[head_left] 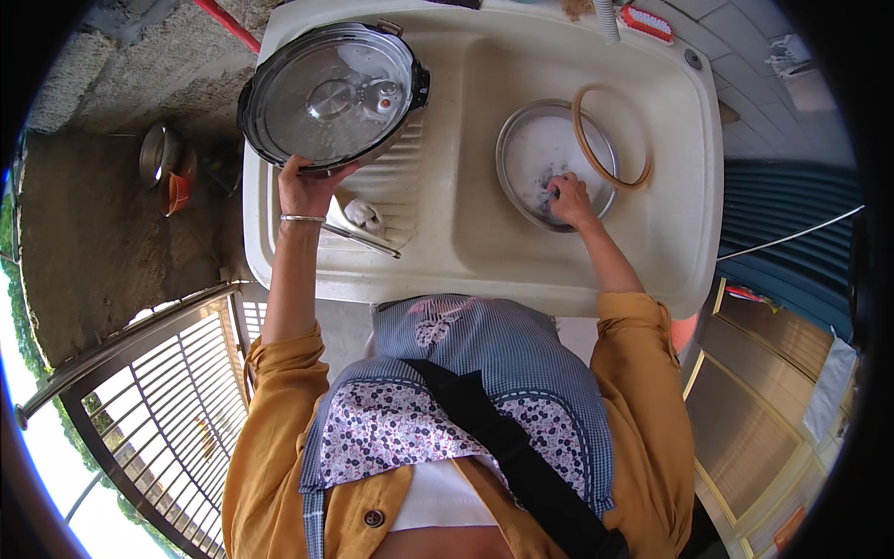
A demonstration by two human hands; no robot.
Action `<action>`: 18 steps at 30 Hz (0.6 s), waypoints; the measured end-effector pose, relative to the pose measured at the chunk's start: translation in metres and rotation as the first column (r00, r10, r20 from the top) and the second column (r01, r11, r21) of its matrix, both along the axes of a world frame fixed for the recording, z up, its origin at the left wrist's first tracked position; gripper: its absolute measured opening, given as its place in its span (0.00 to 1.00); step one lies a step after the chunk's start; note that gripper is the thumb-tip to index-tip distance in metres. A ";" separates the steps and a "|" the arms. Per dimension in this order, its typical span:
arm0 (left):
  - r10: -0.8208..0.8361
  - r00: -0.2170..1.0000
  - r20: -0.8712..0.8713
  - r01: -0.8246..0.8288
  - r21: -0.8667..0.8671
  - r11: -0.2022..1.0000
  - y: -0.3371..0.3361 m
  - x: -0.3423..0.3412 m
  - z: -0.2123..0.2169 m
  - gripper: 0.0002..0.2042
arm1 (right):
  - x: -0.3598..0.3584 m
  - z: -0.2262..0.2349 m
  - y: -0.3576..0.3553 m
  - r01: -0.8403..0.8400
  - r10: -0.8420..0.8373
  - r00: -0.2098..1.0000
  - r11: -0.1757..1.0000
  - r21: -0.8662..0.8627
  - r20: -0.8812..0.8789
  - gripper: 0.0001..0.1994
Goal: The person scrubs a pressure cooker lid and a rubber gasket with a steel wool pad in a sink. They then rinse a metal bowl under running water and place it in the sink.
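While the left hand holds cookware, the right hand touches suds.

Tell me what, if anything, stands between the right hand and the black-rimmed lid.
The left rim of the metal bowl around the right hand, then the left wall of the sink basin. The tan ring sits to the right, off the path to the black-rimmed lid.

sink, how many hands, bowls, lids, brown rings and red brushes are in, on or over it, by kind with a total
Hands: 2, left hand and right hand
Bowls: 1, sudsy metal bowl
Lids: 1, black-rimmed lid
Brown rings: 1, thin ring
Red brushes: 1, small brush
Total: 6
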State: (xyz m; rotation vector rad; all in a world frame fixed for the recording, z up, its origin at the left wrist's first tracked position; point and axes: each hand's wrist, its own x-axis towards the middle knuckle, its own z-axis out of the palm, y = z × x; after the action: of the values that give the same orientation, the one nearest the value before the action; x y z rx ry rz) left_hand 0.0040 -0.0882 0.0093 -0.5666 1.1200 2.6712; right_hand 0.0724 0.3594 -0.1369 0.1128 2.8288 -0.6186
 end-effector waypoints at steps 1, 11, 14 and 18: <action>0.000 1.000 0.004 0.000 -0.004 1.000 0.002 0.000 0.001 0.22 | 0.002 -0.008 0.001 0.044 -0.044 0.995 0.999 0.000 -0.087 0.10; -0.032 0.999 -0.014 0.031 -0.066 0.997 0.003 -0.004 -0.007 0.22 | -0.002 0.004 0.001 0.003 0.028 0.980 0.988 0.151 -0.198 0.11; -0.030 1.000 0.005 0.030 0.006 1.000 0.006 -0.003 -0.008 0.18 | -0.002 -0.017 0.010 -0.071 0.070 0.997 0.997 0.032 0.041 0.13; 0.013 0.998 0.057 -0.012 -0.016 1.000 0.011 -0.001 -0.008 0.19 | -0.011 0.003 0.000 0.065 -0.065 0.998 0.998 0.018 -0.020 0.15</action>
State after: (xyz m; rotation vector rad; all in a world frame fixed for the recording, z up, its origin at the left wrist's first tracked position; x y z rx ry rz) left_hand 0.0031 -0.0774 0.0011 -0.6507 1.1263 2.6412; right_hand 0.0610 0.3591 -0.1344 0.2041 2.8599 -0.6098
